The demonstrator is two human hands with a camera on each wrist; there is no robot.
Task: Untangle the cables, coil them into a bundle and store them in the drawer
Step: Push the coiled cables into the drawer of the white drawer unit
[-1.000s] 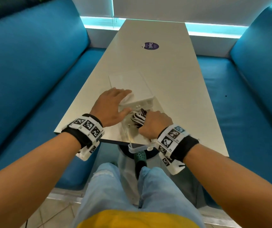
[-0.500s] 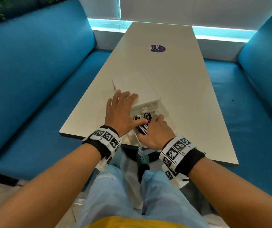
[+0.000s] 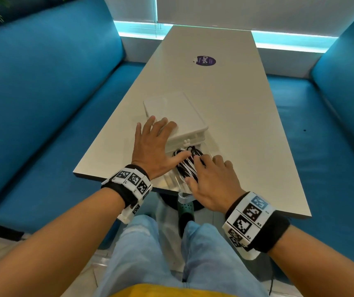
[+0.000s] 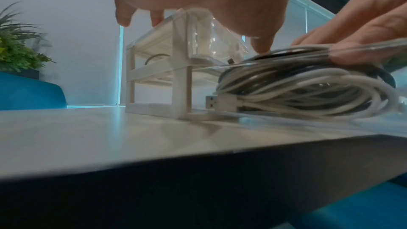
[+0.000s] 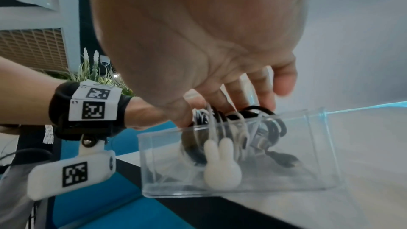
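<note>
A coiled bundle of black and white cables (image 3: pixel 185 167) lies in the clear drawer (image 3: pixel 184 195), which is pulled out of the white drawer unit (image 3: pixel 176 112) toward me and overhangs the table's near edge. My left hand (image 3: pixel 156 142) rests flat on the unit's top, its thumb touching the bundle. Over the coil, my right hand (image 3: pixel 212 176) presses down with spread fingers. The left wrist view shows the bundle (image 4: pixel 297 90) with a white USB plug (image 4: pixel 220 104). In the right wrist view the cables (image 5: pixel 242 121) sit behind the drawer's rabbit-shaped handle (image 5: pixel 221 166).
The long white table (image 3: pixel 225 99) carries a purple sticker (image 3: pixel 204 60) farther back. Blue sofas (image 3: pixel 43 93) run along both sides. My knees in jeans (image 3: pixel 141 254) are below the table edge. A green plant (image 4: pixel 17 50) stands beyond the left sofa.
My right hand has gone from a fist round the bundle to spread fingers pressing it into the drawer. The left hand's fingers straightened on the unit's top.
</note>
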